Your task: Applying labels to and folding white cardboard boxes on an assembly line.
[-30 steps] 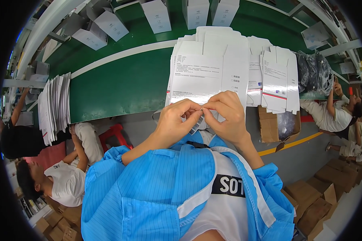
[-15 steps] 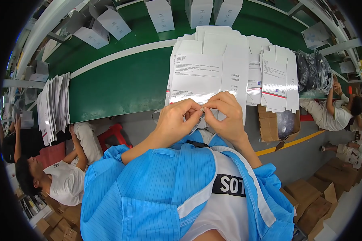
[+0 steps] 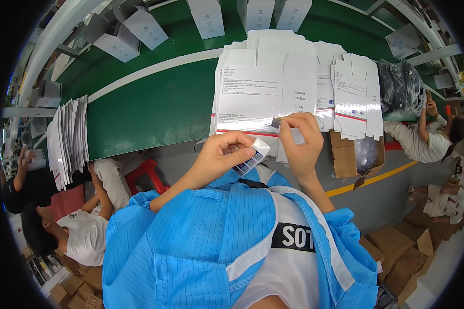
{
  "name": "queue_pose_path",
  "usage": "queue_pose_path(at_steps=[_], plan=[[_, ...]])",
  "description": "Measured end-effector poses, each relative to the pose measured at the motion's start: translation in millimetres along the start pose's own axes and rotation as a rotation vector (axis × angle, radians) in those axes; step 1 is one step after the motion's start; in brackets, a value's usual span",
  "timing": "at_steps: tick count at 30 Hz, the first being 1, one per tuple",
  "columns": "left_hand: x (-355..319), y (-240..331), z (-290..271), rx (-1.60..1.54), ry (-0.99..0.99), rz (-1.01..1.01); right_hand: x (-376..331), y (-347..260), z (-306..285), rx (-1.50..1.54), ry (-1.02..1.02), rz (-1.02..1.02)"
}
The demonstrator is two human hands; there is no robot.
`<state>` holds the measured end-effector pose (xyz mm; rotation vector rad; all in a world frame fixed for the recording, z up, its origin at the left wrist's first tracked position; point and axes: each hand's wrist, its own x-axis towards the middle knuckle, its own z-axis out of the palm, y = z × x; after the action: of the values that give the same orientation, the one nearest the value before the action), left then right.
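Note:
My left hand point(image 3: 222, 158) grips a small sheet of stickers point(image 3: 250, 158), white with rows of dark purple-blue labels, between thumb and fingers. A small dark sticker point(image 3: 276, 123) is pinched between the thumb and index finger of my right hand point(image 3: 301, 139). That sticker is over the lower part of the top flat carton point(image 3: 250, 95) in a stack of unfolded white cartons with printed text and a red stripe. I cannot tell whether the sticker touches the carton. The sheet is nearer my body, below the stack's front edge.
More flat cartons point(image 3: 351, 98) lie to the right, beside black items in clear plastic point(image 3: 404, 90). Another carton pile point(image 3: 69, 136) sits left on the green table point(image 3: 144, 113). Folded white boxes point(image 3: 206, 18) stand along the back. An open cardboard box point(image 3: 344, 154) is below right. People sit at both sides.
My hands were together at the fingertips. They have parted: the right moved up and right with the dark sticker, while the sticker sheet now shows clearly in my left.

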<state>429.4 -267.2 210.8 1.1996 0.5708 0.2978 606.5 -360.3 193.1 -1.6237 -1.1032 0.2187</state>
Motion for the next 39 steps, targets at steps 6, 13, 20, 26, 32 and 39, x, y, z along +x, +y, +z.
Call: queue_pose_path(at_steps=[6, 13, 20, 26, 32, 39], plan=[[1.1, 3.1, -5.8, -0.13, -0.072, -0.034, -3.7, -10.5, -1.3, -0.279, -0.166, -0.441], [-2.8, -0.3, -12.3, 0.103, -0.07, 0.083, -5.0, -4.0, -6.9, 0.375, -0.334, 0.53], [1.3, -6.8, -12.6, 0.125, -0.075, 0.119, -13.3, -2.8, 4.0, 0.495, -0.296, 0.548], [5.4, -9.2, -16.6, 0.203, -0.119, 0.063, -18.6, -3.7, 12.1, 0.202, -0.203, 0.216], [11.7, -19.5, -21.4, 0.132, -0.072, -0.014, -26.5, 4.1, 21.2, 0.211, -0.123, 0.295], [26.8, -61.9, -52.3, 0.575, -0.017, 0.328, -19.3, 27.5, 34.0, 0.398, -0.063, 0.759]])
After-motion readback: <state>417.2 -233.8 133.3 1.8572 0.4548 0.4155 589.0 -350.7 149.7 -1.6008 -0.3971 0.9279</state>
